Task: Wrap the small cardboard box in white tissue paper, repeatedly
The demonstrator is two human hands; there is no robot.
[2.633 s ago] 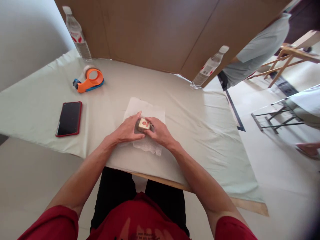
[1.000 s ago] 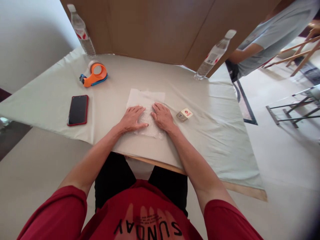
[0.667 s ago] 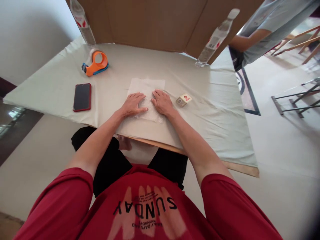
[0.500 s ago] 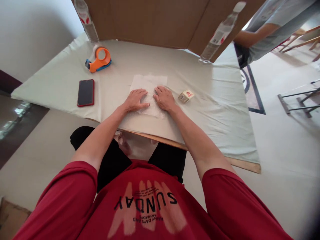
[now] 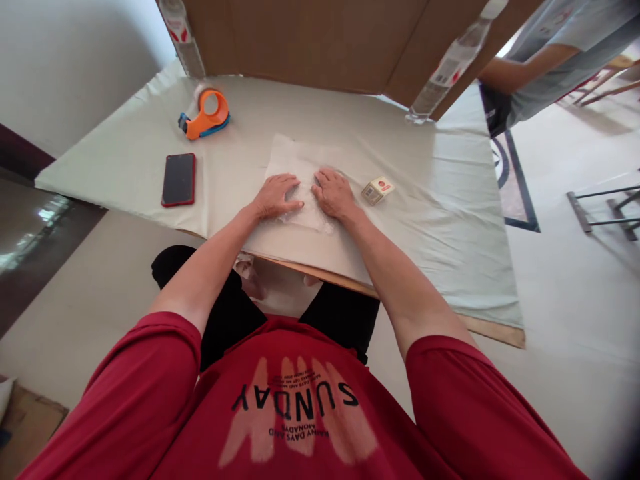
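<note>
A whitish, translucent sheet that looks like bubble wrap [image 5: 301, 157] lies spread on the cloth-covered table [image 5: 240, 167] in front of me. My left hand [image 5: 275, 195] rests on its left side, fingers stretched out and thumb apart. On the right side of the sheet lies my right hand [image 5: 334, 193], palm down with its fingers extended. Neither hand grips anything that I can see. Just right of my right hand stands a small cream-coloured box [image 5: 377, 190] with a red mark.
A phone in a red case [image 5: 179, 180] and an orange tape dispenser [image 5: 207, 115] lie to the left. Two plastic bottles [image 5: 186, 43] [image 5: 453, 63] stand against a brown cardboard panel [image 5: 310, 40] at the back. Another person's arm [image 5: 520, 70] shows at upper right.
The whole view has shifted slightly. My hands stay on the sheet, spread much as before; the box, phone and tape dispenser keep their places on the table.
</note>
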